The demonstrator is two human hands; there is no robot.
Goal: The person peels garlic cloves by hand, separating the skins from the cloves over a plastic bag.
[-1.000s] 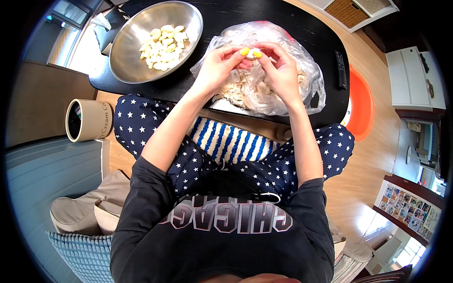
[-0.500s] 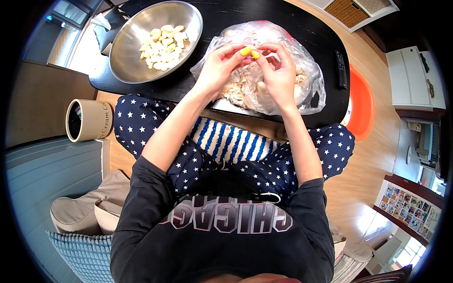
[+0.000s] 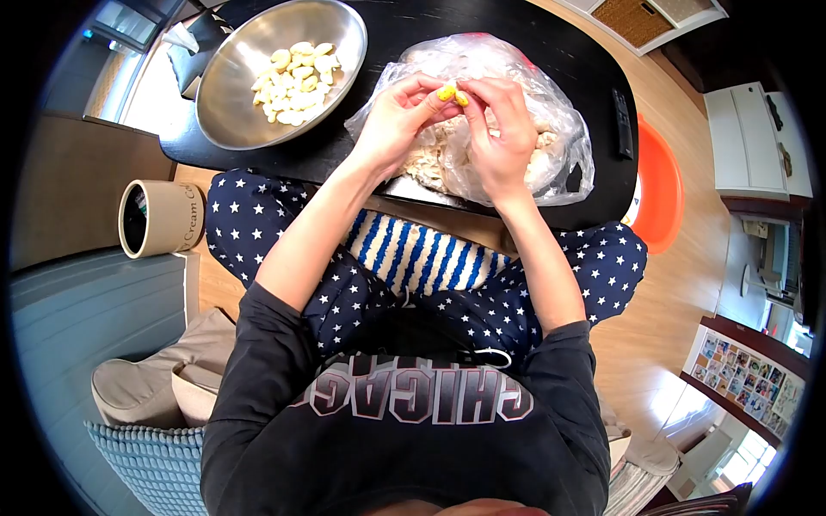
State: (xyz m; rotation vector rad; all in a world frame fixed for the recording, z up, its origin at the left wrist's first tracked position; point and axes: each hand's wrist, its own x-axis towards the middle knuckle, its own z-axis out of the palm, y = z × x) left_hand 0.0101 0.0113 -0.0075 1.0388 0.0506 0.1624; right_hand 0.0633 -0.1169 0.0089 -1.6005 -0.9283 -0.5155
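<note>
My left hand [image 3: 394, 123] and my right hand [image 3: 505, 142] meet over a clear plastic bag [image 3: 564, 112]. Thumbs with yellow nails and bent forefingers pinch a small pale garlic clove [image 3: 453, 84], mostly hidden by the fingertips. Below the hands, dry papery garlic skins [image 3: 428, 165] lie at the bag's near side. Whole garlic bulbs [image 3: 542, 148] show through the plastic beside my right hand. To the left stands a steel bowl [image 3: 225, 95] with many peeled cloves [image 3: 297, 82] in it.
The black table [image 3: 379, 64] carries a remote control [image 3: 621, 125] near its right edge and a tissue box [image 3: 194, 60] behind the bowl. An orange basin [image 3: 661, 185] is on the floor at the right; a cream bin [image 3: 176, 219] stands at the left.
My right hand has turned slightly inward, its fingers closing nearer to the left fingertips. The left hand stays nearly where it was, and the bowl's contents look the same.
</note>
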